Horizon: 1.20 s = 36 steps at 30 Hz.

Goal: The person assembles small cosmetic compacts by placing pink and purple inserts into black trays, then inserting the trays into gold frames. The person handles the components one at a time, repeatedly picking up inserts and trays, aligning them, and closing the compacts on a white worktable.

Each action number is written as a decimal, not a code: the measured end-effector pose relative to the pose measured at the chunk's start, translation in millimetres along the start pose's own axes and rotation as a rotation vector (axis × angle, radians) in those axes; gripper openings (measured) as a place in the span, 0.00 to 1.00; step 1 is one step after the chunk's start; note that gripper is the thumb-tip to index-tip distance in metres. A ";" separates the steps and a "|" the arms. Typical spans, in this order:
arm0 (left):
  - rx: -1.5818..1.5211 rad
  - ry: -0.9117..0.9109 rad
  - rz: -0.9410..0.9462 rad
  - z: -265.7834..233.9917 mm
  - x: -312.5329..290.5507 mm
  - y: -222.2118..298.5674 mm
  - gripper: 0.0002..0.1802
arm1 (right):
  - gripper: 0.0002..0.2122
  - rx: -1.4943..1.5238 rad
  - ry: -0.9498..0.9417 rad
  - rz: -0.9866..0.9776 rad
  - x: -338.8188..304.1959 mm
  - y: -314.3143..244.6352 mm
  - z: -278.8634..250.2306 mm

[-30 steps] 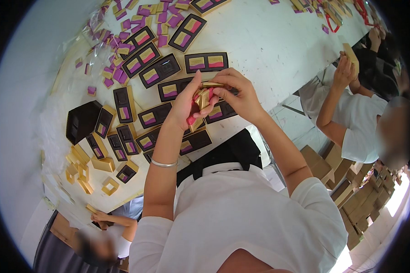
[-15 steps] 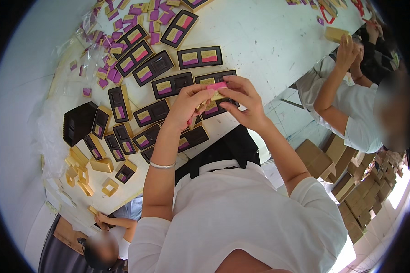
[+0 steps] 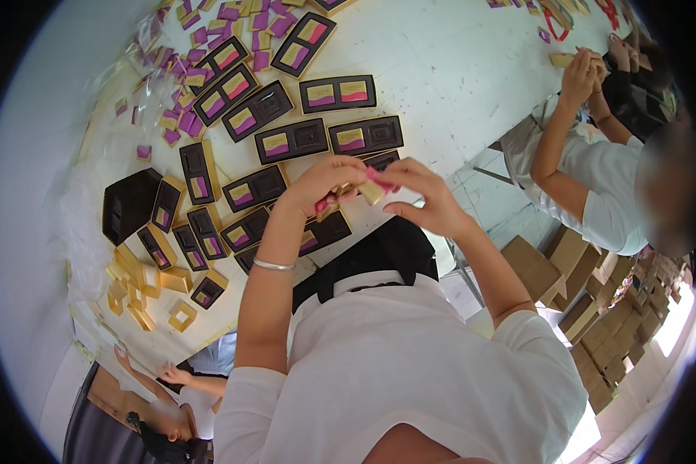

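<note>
My left hand is closed around a few small gold-and-pink packets, mostly hidden by its fingers. Between both hands a pink-and-gold packet is tilted, and the fingers of my right hand pinch its pink end. Just beyond the hands lies a black-lined tray box, with a purple-and-gold packet in its left compartment and nothing in the right one. Another box is partly covered by my hands. To the left of it, a similar box also has one purple packet and one bare compartment.
More tray boxes cover the white table, some with two packets. Loose purple packets are heaped at the far left. Near-left stand gold sleeves and a black hexagonal tray. Co-workers sit at right and lower left.
Both hands have drawn nearer to me, uncovering the tray box beyond them. The packet between them has turned from lying level to tilted. The co-worker at lower left has reached an arm outward.
</note>
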<state>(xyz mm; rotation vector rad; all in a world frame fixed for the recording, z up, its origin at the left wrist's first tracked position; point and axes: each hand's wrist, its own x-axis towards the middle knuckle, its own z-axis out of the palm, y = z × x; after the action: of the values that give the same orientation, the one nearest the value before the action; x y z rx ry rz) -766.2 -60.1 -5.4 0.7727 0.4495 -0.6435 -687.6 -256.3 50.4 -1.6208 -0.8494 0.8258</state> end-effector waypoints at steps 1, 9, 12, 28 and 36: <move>-0.034 -0.099 -0.037 -2.5 -1.2 -1.0 0.11 | 0.17 0.015 0.005 -0.028 -2.5 -2.2 4.3; 0.591 0.565 0.127 3.2 -8.0 11.7 0.22 | 0.07 -0.601 0.395 -0.133 22.5 53.2 -2.8; 1.027 0.765 0.217 10.0 -8.8 -3.1 0.28 | 0.08 -0.846 0.279 -0.219 30.4 77.2 4.6; -0.268 0.306 0.235 20.5 -12.2 -1.9 0.19 | 0.13 -0.349 0.467 -0.106 40.0 73.5 5.0; -0.133 0.321 0.261 48.1 -24.5 7.0 0.23 | 0.16 0.003 0.286 -0.059 19.9 10.7 43.5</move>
<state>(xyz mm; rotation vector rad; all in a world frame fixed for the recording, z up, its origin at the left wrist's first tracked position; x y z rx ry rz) -772.4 -83.6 43.3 0.7942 0.6642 -0.2427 -713.6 -220.0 30.3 -1.6545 -0.6879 0.5367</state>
